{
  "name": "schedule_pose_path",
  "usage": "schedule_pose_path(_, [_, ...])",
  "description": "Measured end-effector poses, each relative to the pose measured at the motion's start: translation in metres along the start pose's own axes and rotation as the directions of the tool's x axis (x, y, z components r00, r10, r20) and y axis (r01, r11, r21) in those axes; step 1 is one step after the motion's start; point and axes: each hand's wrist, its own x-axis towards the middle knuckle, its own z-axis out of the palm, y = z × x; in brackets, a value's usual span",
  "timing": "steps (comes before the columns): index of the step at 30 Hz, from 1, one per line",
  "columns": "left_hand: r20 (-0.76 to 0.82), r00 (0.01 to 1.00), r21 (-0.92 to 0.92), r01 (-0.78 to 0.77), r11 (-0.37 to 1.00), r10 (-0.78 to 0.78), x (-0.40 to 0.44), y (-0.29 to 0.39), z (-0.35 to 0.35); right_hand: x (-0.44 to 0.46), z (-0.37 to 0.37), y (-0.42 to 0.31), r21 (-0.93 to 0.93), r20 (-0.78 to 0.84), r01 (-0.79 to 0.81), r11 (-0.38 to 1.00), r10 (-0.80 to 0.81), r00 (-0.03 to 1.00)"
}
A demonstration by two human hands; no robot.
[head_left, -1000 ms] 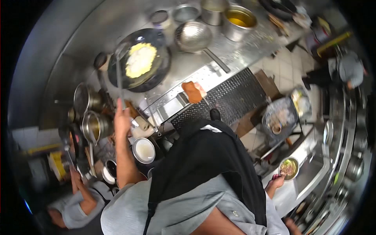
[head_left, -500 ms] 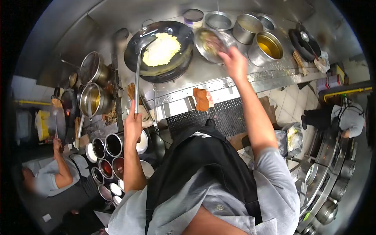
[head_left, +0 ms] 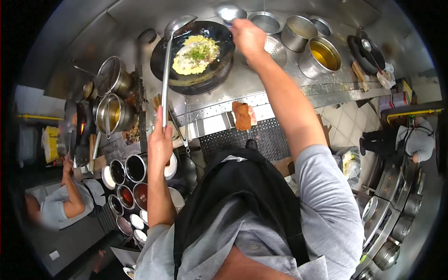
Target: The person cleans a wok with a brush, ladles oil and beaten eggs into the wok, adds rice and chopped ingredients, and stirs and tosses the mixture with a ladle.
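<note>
- Right now the left hand (head_left: 160, 143) has its fingers wrapped around the handle of a long metal ladle (head_left: 167, 79).
- That ladle points away from the body, its round end raised by the far left rim of the wok (head_left: 161, 58); whether it touches the rim, I cannot tell.
- Over on the other side, the right hand (head_left: 249, 39) grips a shiny metal bowl (head_left: 230, 12) by its near edge; how each of the fingers sits is hard to see.
- The bowl hangs just beyond the wok's far right rim, well apart from the ladle.
- Inside the wok, a flat round of yellow egg (head_left: 186, 69) lies spread out, with chopped greens (head_left: 200, 52) scattered on its middle.
- To the right of the wok, a round strainer (head_left: 277, 51) rests on the metal desk (head_left: 252, 77), partly behind the right forearm.
- Further right stand a plain pot (head_left: 289, 45) and a pot of yellow oil (head_left: 310, 70), near each other.
- A brown rag (head_left: 241, 116) hangs at the near edge of the desk.
- Below the left forearm's outer side, round sauce tubs (head_left: 127, 171) stand close together.
- Another person (head_left: 67, 203) works at the far left.
</note>
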Motion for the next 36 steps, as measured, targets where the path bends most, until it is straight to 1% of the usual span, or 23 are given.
schedule_pose_path(1, [0.125, 0.974, 0.031, 0.187, 0.982, -0.19, 0.014, 0.009, 0.004, -0.017, -0.015, 0.012, 0.052, -0.193, 0.04, 0.998, -0.029, 0.981])
schedule_pose_path(3, [0.199, 0.969, 0.027, 0.144, 0.989, -0.146, 0.049, -0.021, 0.038, -0.074, -0.053, 0.034, 0.049, -0.306, -0.242, 0.969, 0.245, 0.92])
schedule_pose_path(4, [0.259, 0.957, 0.141, 0.098, 0.985, -0.132, 0.071, -0.057, 0.069, -0.115, -0.062, 0.069, 0.102, -0.338, -0.347, 0.932, 0.36, 0.87])
schedule_pose_path(5, [0.319, 0.939, 0.249, 0.046, 0.968, -0.126, 0.088, -0.087, 0.088, -0.166, -0.088, 0.091, 0.152, -0.319, -0.517, 0.842, 0.537, 0.781])
schedule_pose_path(6, [0.354, 0.914, 0.203, 0.129, 0.971, -0.196, 0.097, -0.091, 0.084, -0.225, -0.11, 0.117, 0.286, -0.306, -0.644, 0.71, 0.704, 0.64])
schedule_pose_path(7, [0.391, 0.883, 0.16, 0.213, 0.964, -0.26, 0.107, -0.087, 0.077, -0.288, -0.142, 0.136, 0.432, -0.208, -0.764, 0.48, 0.877, 0.433])
schedule_pose_path(8, [0.43, 0.845, 0.122, 0.293, 0.948, -0.316, 0.117, -0.081, 0.067, -0.367, -0.168, 0.155, 0.488, -0.324, -0.757, 0.435, 0.895, 0.305])
schedule_pose_path(9, [0.409, 0.873, 0.128, 0.233, 0.964, -0.265, 0.116, -0.076, 0.054, -0.456, -0.2, 0.176, 0.673, -0.332, -0.651, 0.351, 0.93, 0.158])
schedule_pose_path(10, [0.387, 0.897, 0.135, 0.176, 0.975, -0.215, 0.106, -0.069, 0.039, -0.531, -0.244, 0.168, 0.594, -0.414, -0.772, 0.227, 0.909, -0.051])
schedule_pose_path(12, [0.359, 0.912, 0.154, 0.153, 0.976, -0.2, 0.082, -0.071, 0.03, -0.701, -0.312, 0.145, 0.758, -0.473, -0.628, 0.174, 0.81, -0.347])
schedule_pose_path(13, [0.366, 0.91, 0.12, 0.16, 0.98, -0.194, 0.072, -0.09, 0.035, -0.713, -0.342, 0.085, 0.867, -0.375, -0.481, 0.135, 0.812, -0.448])
schedule_pose_path(16, [0.404, 0.894, 0.137, 0.15, 0.979, -0.194, 0.074, -0.121, 0.053, -0.787, -0.362, 0.0, 0.881, -0.323, -0.472, -0.038, 0.681, -0.658])
schedule_pose_path(18, [0.36, 0.932, 0.102, -0.005, 0.995, -0.033, 0.09, -0.133, 0.058, -0.808, -0.352, -0.028, 0.875, -0.305, -0.471, -0.116, 0.623, -0.72])
schedule_pose_path(19, [0.439, 0.865, 0.076, 0.234, 0.969, -0.243, 0.087, -0.085, 0.036, -0.811, -0.345, -0.037, 0.868, -0.295, -0.473, -0.151, 0.611, -0.735])
schedule_pose_path(22, [0.356, 0.903, 0.011, 0.254, 0.967, -0.241, 0.063, -0.035, 0.011, -0.806, -0.325, -0.043, 0.842, -0.293, -0.497, -0.211, 0.595, -0.749])
schedule_pose_path(26, [0.375, 0.901, 0.163, 0.167, 0.972, -0.218, 0.074, -0.115, 0.057, -0.783, -0.304, -0.023, 0.783, -0.338, -0.576, -0.237, 0.615, -0.712])
schedule_pose_path(27, [0.333, 0.939, 0.22, 0.016, 0.975, -0.09, 0.083, -0.152, 0.073, -0.773, -0.299, -0.012, 0.756, -0.363, -0.612, -0.234, 0.627, -0.689])
schedule_pose_path(29, [0.373, 0.896, 0.153, 0.199, 0.968, -0.243, 0.084, -0.09, 0.044, -0.746, -0.288, 0.015, 0.676, -0.439, -0.705, -0.213, 0.651, -0.619])
schedule_pose_path(31, [0.385, 0.833, 0.152, 0.369, 0.917, -0.399, 0.063, -0.024, 0.01, -0.706, -0.272, 0.052, 0.52, -0.546, -0.839, -0.16, 0.692, -0.471])
schedule_pose_path(33, [0.295, 0.908, 0.124, 0.272, 0.954, -0.297, 0.052, -0.043, 0.022, -0.65, -0.243, 0.099, 0.245, -0.632, -0.969, 0.014, 0.76, -0.149])
schedule_pose_path(34, [0.301, 0.906, 0.136, 0.267, 0.954, -0.296, 0.057, -0.058, 0.031, -0.615, -0.223, 0.123, -0.042, -0.65, -0.959, 0.28, 0.721, 0.239])
schedule_pose_path(35, [0.308, 0.904, 0.148, 0.262, 0.954, -0.296, 0.061, -0.072, 0.041, -0.605, -0.195, 0.167, 0.397, -0.442, -0.852, 0.342, 0.885, 0.149])
schedule_pose_path(36, [0.314, 0.902, 0.16, 0.257, 0.953, -0.296, 0.066, -0.087, 0.051, -0.533, -0.184, 0.162, 0.597, -0.175, -0.785, 0.164, 0.982, 0.071])
